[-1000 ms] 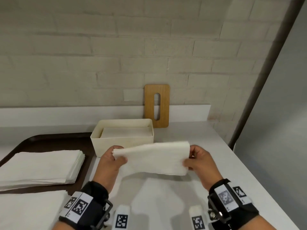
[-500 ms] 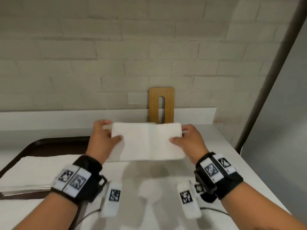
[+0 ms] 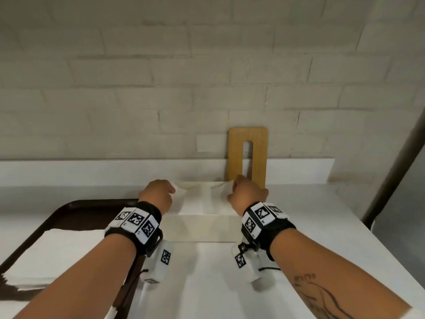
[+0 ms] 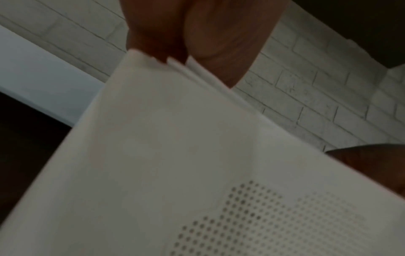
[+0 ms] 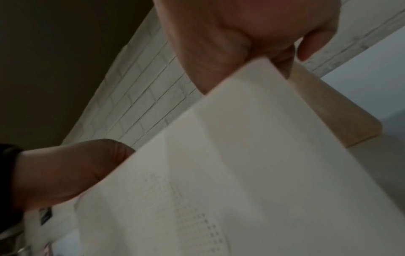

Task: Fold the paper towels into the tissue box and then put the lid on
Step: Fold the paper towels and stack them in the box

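The white tissue box stands on the counter by the wall. A folded white paper towel lies across its open top, sagging in. My left hand pinches its left end and my right hand pinches its right end. The left wrist view shows the left hand with fingers curled on the towel edge. In the right wrist view the right hand grips the towel corner. The wooden lid with a slot leans upright against the wall behind the box.
A dark brown tray at the left carries a stack of white paper towels. A white backsplash ledge runs along the brick wall. The counter's right edge drops off beside a dark diagonal pipe.
Both hands carried the folded towel forward from in front of the box to over it, then lowered it onto the box opening. The towel now sags inside.
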Tool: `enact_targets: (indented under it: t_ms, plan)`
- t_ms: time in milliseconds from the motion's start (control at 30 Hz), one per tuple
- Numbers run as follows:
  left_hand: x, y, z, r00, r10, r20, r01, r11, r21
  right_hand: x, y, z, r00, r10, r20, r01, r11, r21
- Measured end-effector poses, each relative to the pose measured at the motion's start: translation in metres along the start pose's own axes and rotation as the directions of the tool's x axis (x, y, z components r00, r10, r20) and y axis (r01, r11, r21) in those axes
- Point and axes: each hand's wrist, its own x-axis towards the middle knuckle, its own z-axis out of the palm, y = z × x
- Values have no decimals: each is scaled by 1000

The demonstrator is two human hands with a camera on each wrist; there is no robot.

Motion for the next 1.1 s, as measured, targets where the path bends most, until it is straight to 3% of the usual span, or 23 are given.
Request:
enact_targets:
  t_ms: [133, 267, 367, 433, 467, 533, 633, 700, 800, 967, 1033, 1100]
  plan:
    - [5, 6, 4, 994, -22, 106, -6, 966, 257, -1, -4, 6, 999, -31, 17, 34, 966, -256]
    - [9, 10, 9, 984, -44, 175, -28, 921, 388, -1, -10, 1, 987, -48, 156, 108, 909, -402]
    - [6, 10, 9, 993, 89, 74, -115, 834, 540, -2, -16, -5, 981, -128, 149, 186, 849, -495]
    - [3, 13, 9, 965, 256, -64, -188, 836, 516, -1, -25, -3, 963, -246, 111, 270, 863, -427]
    - [1, 16, 9, 949, 306, -78, -241, 860, 449, -1, -31, 1, 944, -307, 119, 330, 885, -330]
    - [-1, 26, 11, 942, 333, 37, -331, 910, 250, 0, -44, 11, 900, -382, 211, 410, 905, -111]
    - [1, 35, 16, 912, 251, 324, -324, 926, 193, 3, -50, 18, 829, -313, 463, 380, 923, -56]
    - [9, 32, 18, 896, 216, 388, -330, 908, 257, 5, -49, 11, 801, -261, 540, 358, 930, -82]
    - [21, 21, 19, 873, 135, 469, -324, 879, 350, 13, -44, 7, 810, -170, 561, 326, 926, -190]
    - [22, 13, 17, 880, 55, 472, -334, 777, 533, 17, -41, 9, 830, -33, 557, 307, 861, -406]
    - [18, 17, 13, 877, 66, 475, -338, 788, 515, 11, -41, 0, 831, -40, 555, 306, 866, -396]
    - [10, 19, 2, 908, 89, 410, -297, 827, 477, 1, -41, -13, 845, -96, 526, 312, 887, -340]
